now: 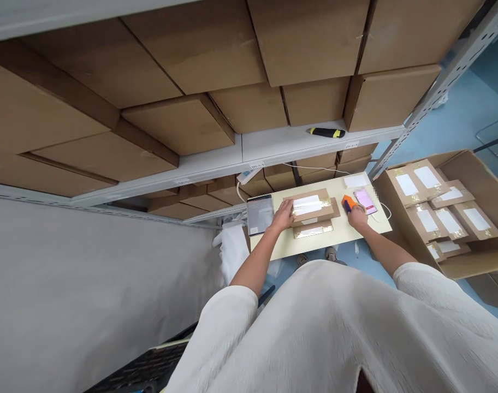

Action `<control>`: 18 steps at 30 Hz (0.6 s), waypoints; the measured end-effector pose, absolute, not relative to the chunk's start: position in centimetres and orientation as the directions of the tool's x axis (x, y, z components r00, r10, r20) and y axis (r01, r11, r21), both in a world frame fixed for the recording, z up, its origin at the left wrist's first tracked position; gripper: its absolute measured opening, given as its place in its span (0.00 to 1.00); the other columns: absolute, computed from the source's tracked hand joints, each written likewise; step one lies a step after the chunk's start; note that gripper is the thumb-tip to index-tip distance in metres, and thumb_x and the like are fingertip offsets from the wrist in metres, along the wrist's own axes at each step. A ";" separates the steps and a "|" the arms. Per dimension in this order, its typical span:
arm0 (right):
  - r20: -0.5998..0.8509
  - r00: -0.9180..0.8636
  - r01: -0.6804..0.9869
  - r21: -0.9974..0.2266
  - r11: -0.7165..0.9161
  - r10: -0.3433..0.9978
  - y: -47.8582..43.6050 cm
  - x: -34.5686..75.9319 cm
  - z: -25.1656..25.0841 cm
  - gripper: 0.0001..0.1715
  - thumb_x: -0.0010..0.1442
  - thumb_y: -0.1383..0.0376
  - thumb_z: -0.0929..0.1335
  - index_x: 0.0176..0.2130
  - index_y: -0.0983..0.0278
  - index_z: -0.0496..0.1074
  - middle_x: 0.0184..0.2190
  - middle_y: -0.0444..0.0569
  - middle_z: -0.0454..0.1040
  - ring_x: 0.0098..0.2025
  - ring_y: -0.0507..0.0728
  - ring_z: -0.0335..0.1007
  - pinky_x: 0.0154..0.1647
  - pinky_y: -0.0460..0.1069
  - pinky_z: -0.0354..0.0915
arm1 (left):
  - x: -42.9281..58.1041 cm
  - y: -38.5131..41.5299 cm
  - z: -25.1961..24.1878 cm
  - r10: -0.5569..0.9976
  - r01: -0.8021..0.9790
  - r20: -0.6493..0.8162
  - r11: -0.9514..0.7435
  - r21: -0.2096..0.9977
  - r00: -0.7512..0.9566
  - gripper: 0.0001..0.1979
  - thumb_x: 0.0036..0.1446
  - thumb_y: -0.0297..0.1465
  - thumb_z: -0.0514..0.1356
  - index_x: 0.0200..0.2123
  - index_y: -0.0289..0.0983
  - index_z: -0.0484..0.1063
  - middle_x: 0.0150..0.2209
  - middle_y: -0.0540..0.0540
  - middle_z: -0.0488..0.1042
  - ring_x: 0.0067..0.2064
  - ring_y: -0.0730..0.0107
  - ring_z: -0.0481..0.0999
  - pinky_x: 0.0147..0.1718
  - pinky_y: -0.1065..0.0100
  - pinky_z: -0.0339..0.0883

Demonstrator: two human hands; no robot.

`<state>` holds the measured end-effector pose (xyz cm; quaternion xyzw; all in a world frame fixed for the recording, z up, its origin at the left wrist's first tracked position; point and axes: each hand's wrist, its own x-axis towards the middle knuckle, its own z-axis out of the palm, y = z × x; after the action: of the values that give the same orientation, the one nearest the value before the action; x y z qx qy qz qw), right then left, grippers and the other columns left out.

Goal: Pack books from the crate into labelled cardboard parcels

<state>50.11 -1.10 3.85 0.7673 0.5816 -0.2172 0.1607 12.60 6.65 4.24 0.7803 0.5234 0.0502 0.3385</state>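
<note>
- Our left hand (284, 214) lies flat and open on the top parcel (312, 207). That parcel sits on a second parcel (313, 231) on the bench (290, 245).
- Our right hand (357, 216) is curled around an orange tool (347, 203).
- Both parcels already have white labels and shiny tape, so we think they are nearly done.
- The big box (470, 263) on the right holds many packed parcels (427, 221) like them.
- A phone (366, 200) lies just beside the right hand, and a dark pad (260, 214) sits near the left.
- Nothing blocks our hands.
</note>
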 end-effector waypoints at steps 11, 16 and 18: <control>-0.464 0.320 0.936 0.018 -0.352 0.826 -1.7 49.3 4.1 0.25 0.76 0.60 0.61 0.64 0.64 0.74 0.58 0.67 0.77 0.64 0.72 0.72 0.61 0.61 0.65 | 12.5 5.5 4.3 0.873 0.746 -0.197 -0.241 0.621 0.446 0.41 0.64 0.32 0.62 0.79 0.40 0.57 0.80 0.38 0.58 0.82 0.49 0.52 0.81 0.48 0.49; -0.318 0.180 0.951 -0.186 -0.247 0.931 1.7 46.0 7.3 0.31 0.80 0.57 0.54 0.67 0.66 0.72 0.63 0.67 0.76 0.61 0.67 0.75 0.56 0.54 0.69 | 13.5 5.6 4.2 0.932 0.747 -0.154 -0.155 0.647 0.327 0.43 0.60 0.33 0.66 0.78 0.42 0.59 0.79 0.39 0.59 0.81 0.45 0.54 0.80 0.48 0.51; -0.307 0.148 0.946 -0.234 -0.225 0.940 3.3 44.1 8.6 0.32 0.81 0.54 0.54 0.65 0.66 0.74 0.61 0.66 0.79 0.60 0.67 0.77 0.55 0.53 0.69 | 14.2 5.9 4.1 0.967 0.751 -0.156 -0.049 0.658 0.200 0.44 0.63 0.37 0.66 0.79 0.41 0.57 0.80 0.37 0.57 0.81 0.42 0.55 0.79 0.47 0.53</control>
<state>44.13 3.34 8.58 0.7575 0.6225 -0.1967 0.0073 14.15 5.95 4.11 0.7045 0.6099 0.1679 0.3218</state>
